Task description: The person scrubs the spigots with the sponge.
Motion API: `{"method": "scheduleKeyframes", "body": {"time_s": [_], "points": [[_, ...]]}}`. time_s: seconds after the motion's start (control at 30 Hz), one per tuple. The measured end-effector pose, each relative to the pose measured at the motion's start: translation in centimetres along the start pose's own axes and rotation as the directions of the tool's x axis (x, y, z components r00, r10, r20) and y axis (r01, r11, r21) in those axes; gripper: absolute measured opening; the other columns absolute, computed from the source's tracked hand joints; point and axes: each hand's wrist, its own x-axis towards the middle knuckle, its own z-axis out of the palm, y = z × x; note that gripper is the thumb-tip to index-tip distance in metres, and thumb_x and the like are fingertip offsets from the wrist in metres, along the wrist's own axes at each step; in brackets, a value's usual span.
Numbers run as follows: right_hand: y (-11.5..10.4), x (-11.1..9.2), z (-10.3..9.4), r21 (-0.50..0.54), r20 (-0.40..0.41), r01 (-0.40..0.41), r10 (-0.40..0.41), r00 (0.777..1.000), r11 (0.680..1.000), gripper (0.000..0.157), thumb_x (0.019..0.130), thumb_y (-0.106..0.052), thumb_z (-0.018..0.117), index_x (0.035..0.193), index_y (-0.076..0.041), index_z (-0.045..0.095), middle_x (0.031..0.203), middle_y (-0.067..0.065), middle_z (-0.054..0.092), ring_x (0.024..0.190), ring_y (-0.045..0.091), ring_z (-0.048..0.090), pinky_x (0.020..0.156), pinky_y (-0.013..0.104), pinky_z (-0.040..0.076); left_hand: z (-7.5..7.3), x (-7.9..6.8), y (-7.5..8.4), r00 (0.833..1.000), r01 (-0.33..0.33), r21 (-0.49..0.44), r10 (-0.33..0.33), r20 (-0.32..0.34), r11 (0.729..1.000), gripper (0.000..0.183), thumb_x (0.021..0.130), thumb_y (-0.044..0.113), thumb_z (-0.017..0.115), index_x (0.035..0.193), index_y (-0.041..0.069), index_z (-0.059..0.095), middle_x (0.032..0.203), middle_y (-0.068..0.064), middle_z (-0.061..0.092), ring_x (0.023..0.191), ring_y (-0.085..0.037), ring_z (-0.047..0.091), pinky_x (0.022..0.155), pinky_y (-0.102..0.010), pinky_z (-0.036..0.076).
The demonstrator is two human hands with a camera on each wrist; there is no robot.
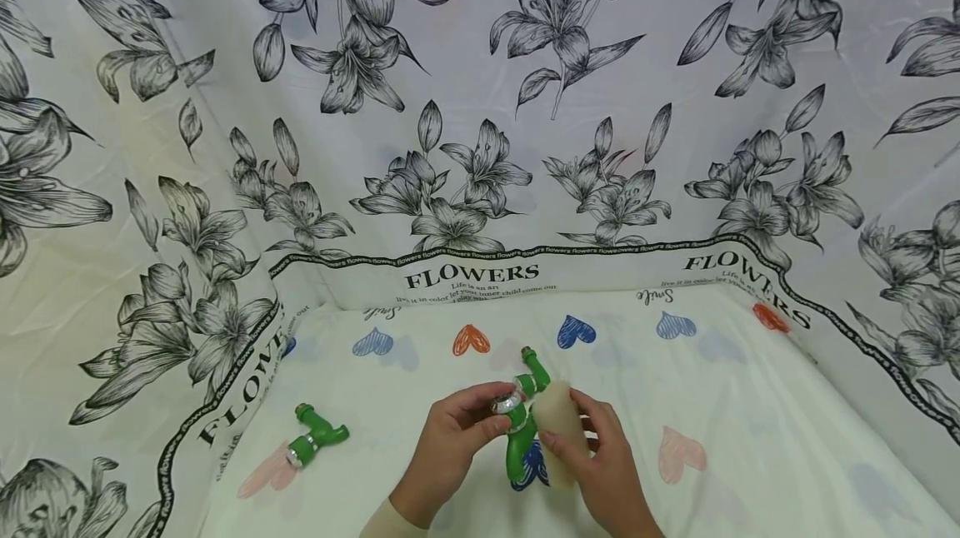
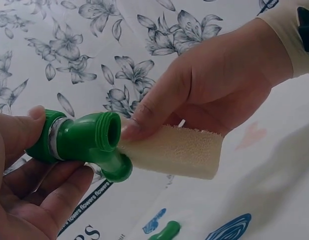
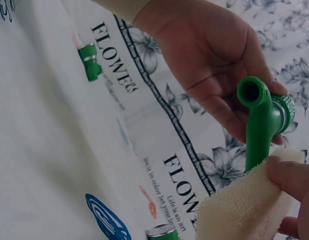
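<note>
My left hand (image 1: 447, 442) pinches a green plastic tap (image 1: 519, 448) by its silver-banded knob end, between thumb and fingers. In the left wrist view the tap's threaded inlet (image 2: 113, 131) stands open toward the camera, with the spout below it. My right hand (image 1: 609, 467) grips a cream sponge (image 1: 558, 430), thumb on one side and fingers on the other. The sponge (image 3: 249, 202) lies against the tap's spout end or just beside it; I cannot tell whether they touch. A second green tap (image 1: 534, 371) lies on the cloth just beyond the hands.
Off to the left, a third green tap (image 1: 315, 435) lies on the white heart-printed cloth (image 1: 390, 471). A flower-printed curtain (image 1: 465, 105) hangs at the back and along both sides, its lettered hem meeting the tabletop.
</note>
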Motion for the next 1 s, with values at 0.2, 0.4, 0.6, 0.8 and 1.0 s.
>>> {"method": "scheduleKeyframes", "body": {"time_s": [0.2,0.4,0.6,0.8,1.0], "points": [[-0.1,-0.4,0.4,0.05,0.039,-0.001,-0.001,0.999,0.999,0.07,0.074,-0.059,0.073,0.134,-0.033,0.048,0.119,-0.006,0.05,0.102,0.017,0.052,0.084,0.037,0.048,-0.2,0.2,-0.5,1.0,-0.012,-0.011,0.012,-0.005,1.0,0.036,0.09,0.006,0.066,0.126,0.007,0.061,0.121,-0.013,0.063,0.11,-0.031,0.059,0.089,-0.037,0.051],[-0.9,-1.3,0.9,0.119,0.115,-0.013,0.0,0.993,0.993,0.063,0.077,-0.054,0.074,0.132,-0.037,0.049,0.119,-0.007,0.05,0.105,0.019,0.051,0.086,0.037,0.047,-0.4,0.4,-1.0,0.999,-0.037,0.019,0.038,-0.033,0.999,0.036,0.09,0.008,0.066,0.126,0.007,0.06,0.124,-0.014,0.059,0.108,-0.031,0.059,0.087,-0.037,0.052],[-1.2,-2.2,1.5,0.2,0.174,0.118,-0.154,0.973,0.973,0.059,0.079,-0.04,0.077,0.132,-0.034,0.051,0.12,-0.006,0.053,0.103,0.02,0.053,0.083,0.033,0.051,-0.7,0.6,-1.5,0.998,-0.049,0.011,0.049,-0.039,0.999,0.04,0.094,0.01,0.061,0.133,0.013,0.055,0.124,-0.018,0.056,0.107,-0.035,0.057,0.085,-0.041,0.053],[-1.0,-2.3,1.5,0.204,0.153,0.246,-0.279,0.948,0.947,0.062,0.079,-0.033,0.08,0.134,-0.03,0.052,0.12,-0.007,0.053,0.1,0.019,0.054,0.079,0.033,0.053,-0.7,0.8,-1.6,0.997,-0.074,0.049,0.073,0.026,0.996,0.038,0.098,0.008,0.052,0.136,0.015,0.053,0.127,-0.016,0.051,0.116,-0.033,0.054,0.089,-0.039,0.05],[-1.4,-2.3,0.6,0.193,0.126,0.174,-0.2,0.972,0.966,0.061,0.077,-0.038,0.08,0.132,-0.033,0.052,0.12,-0.007,0.054,0.102,0.017,0.054,0.082,0.033,0.052,-1.6,0.6,-1.2,0.999,0.001,0.08,-0.004,0.034,0.997,0.033,0.095,0.008,0.059,0.127,0.013,0.055,0.125,-0.013,0.051,0.11,-0.032,0.058,0.086,-0.038,0.052]]}}
